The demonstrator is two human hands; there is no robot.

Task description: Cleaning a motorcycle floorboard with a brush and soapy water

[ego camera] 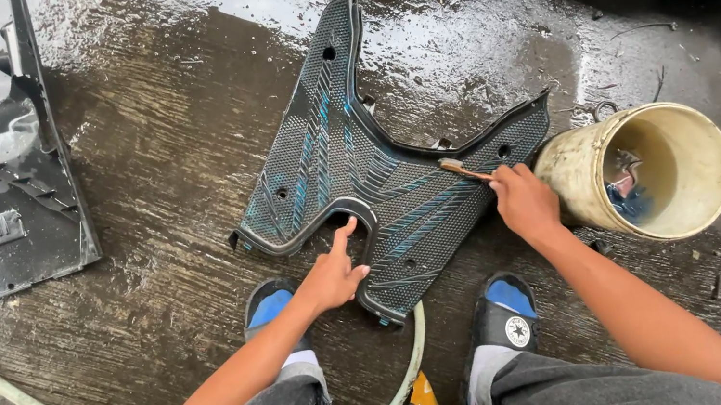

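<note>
Right hand (524, 200) clamps a small brush (462, 170) against the black textured panel (353, 160) lying flat on the wet floor (156, 149), bristles hard to make out, while the left hand (332, 276), fingers loose, presses the panel's inner edge.

Black textured scooter floor panel (342, 147), flat on wet ground, small brush (462, 170) on it

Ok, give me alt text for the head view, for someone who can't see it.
A person's right hand scrubs a black textured scooter floor panel with a small brush while the left hand steadies its edge. The panel lies on wet concrete beside a cream bucket.
</note>
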